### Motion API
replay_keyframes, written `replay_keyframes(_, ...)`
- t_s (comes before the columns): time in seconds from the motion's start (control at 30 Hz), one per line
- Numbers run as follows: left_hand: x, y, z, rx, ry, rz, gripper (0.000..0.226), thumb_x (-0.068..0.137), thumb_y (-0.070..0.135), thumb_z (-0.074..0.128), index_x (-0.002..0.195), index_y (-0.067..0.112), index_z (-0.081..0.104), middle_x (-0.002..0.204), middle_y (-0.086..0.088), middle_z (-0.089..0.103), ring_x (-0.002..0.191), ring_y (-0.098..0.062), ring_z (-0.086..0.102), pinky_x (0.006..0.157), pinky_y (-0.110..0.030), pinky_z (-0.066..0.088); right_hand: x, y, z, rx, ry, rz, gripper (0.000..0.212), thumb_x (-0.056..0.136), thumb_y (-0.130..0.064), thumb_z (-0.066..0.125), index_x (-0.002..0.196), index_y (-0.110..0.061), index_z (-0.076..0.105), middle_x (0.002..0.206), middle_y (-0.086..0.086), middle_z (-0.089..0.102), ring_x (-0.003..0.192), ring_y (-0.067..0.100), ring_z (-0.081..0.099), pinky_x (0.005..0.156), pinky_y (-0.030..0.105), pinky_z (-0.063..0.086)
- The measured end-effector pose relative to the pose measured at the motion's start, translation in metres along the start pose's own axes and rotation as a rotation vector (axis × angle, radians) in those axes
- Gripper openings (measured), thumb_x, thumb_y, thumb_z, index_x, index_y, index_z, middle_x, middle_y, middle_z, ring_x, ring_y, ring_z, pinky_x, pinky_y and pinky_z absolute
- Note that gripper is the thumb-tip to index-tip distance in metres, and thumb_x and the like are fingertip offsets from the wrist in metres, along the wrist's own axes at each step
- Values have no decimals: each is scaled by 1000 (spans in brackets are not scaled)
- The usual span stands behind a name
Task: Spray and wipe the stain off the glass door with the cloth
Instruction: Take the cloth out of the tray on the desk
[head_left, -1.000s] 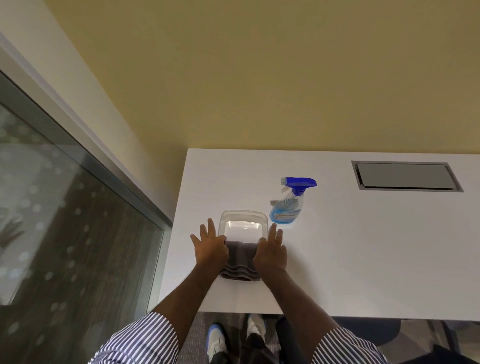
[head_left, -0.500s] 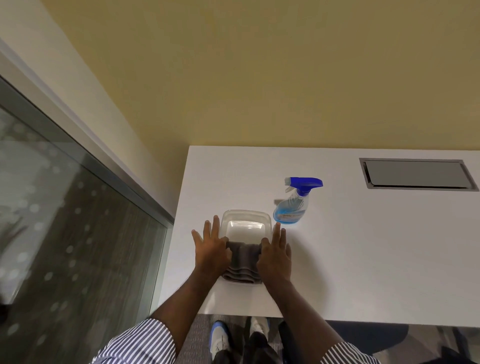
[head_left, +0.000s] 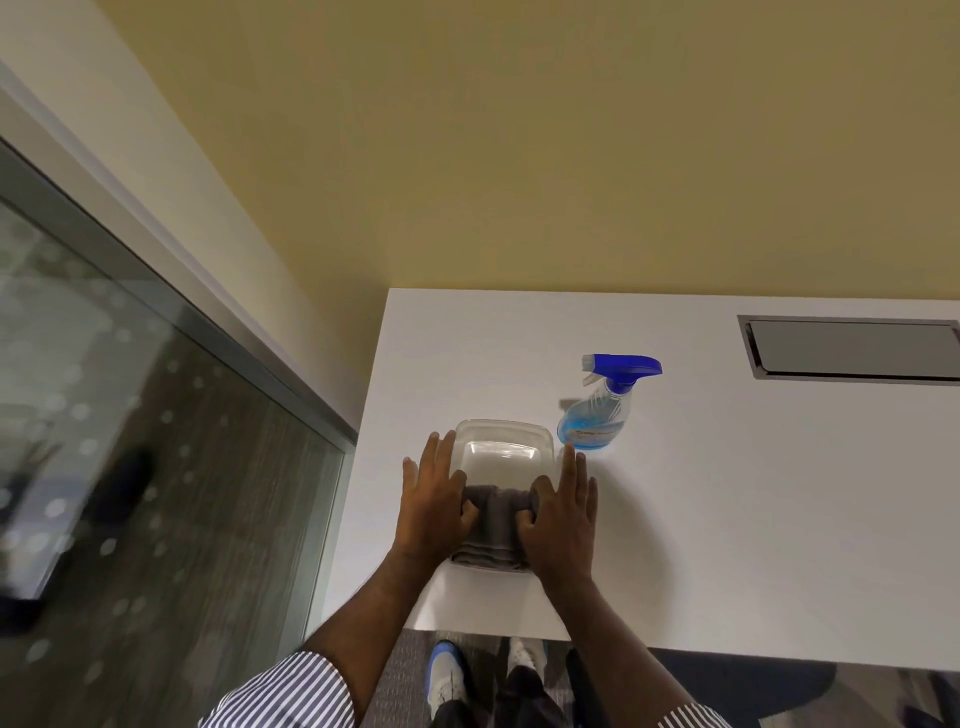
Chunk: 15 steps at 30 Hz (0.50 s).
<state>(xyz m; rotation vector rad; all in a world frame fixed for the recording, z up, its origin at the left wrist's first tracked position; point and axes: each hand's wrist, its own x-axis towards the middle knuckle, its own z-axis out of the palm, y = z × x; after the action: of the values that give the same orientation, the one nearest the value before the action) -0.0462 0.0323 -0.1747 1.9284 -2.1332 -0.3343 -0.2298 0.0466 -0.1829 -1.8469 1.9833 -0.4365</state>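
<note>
A: Grip first?
B: Left hand (head_left: 434, 506) and right hand (head_left: 563, 514) pressed on either side of the cloth (head_left: 496, 525), thumbs now curled in and pinching the folds. Half a second back, flatter, fingers more spread. So: closing on the cloth from both sides, not yet lifted.

A: And the cloth?
B: Grey, folded, bunched between the palms, lying in the near end of a clear tub (head_left: 501, 441). Far end of the tub bare.

A: Around that?
B: Bottle (head_left: 597, 421) upright just beyond the right fingertips, blue head, blue liquid, untouched. All of it on the white counter (head_left: 753, 519), near its left corner. Metal hatch (head_left: 852, 348) set into the counter farther right.

A: The door?
B: Glass door (head_left: 130, 467) off to the left, well apart from the hands, dotted pattern and reflections across it. No telling which mark counts as the stain.

A: Meaning for the job?
B: Likely the pickup step. Nothing sprayed, nothing wiped. Next, probably cloth out, then bottle.
</note>
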Motion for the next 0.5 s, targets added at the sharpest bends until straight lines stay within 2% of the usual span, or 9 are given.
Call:
replay_keyframes(0.07, -1, -1, -1, -19, 14, 16, 25, 82, 24, 77, 105, 14, 72, 155, -18, 51, 147, -44, 43, 116, -66, 31, 0, 1, 0, -53, 33, -16, 10, 85, -20, 70, 94, -18, 66, 169, 16, 28, 160, 38, 14, 128, 63, 10)
replay_keyframes(0.13, -2, -1, -3, -32, 20, 21, 32, 80, 24, 78, 108, 11, 72, 146, -20, 59, 138, -45, 54, 112, -67, 43, -1, 1, -1, -93, 63, -40, 15, 82, -21, 72, 95, -18, 67, 167, 18, 33, 159, 40, 18, 127, 67, 9)
replay_keyframes(0.2, -3, 0, -7, -54, 52, 30, 32, 76, 24, 77, 103, 8, 71, 130, -19, 67, 119, -39, 66, 94, -58, 60, -2, 2, -1, -113, 81, -73, 19, 80, -21, 74, 98, -16, 67, 165, 19, 36, 157, 41, 22, 125, 69, 13)
replay_keyframes(0.27, -5, -1, -9, -73, 87, 49, 30, 74, 24, 76, 97, 6, 70, 121, -19, 69, 108, -34, 68, 83, -50, 63, -1, 2, -1, -127, 91, -95, 24, 78, -20, 73, 101, -14, 68, 163, 20, 39, 157, 42, 25, 124, 71, 18)
replay_keyframes(0.5, -9, -6, -10, -49, 139, 102, 31, 75, 26, 72, 98, 5, 68, 122, -19, 68, 111, -34, 66, 89, -54, 60, -3, 6, 0, -121, 131, -112, 23, 77, -25, 71, 96, -16, 63, 159, 18, 44, 155, 39, 29, 126, 69, 12)
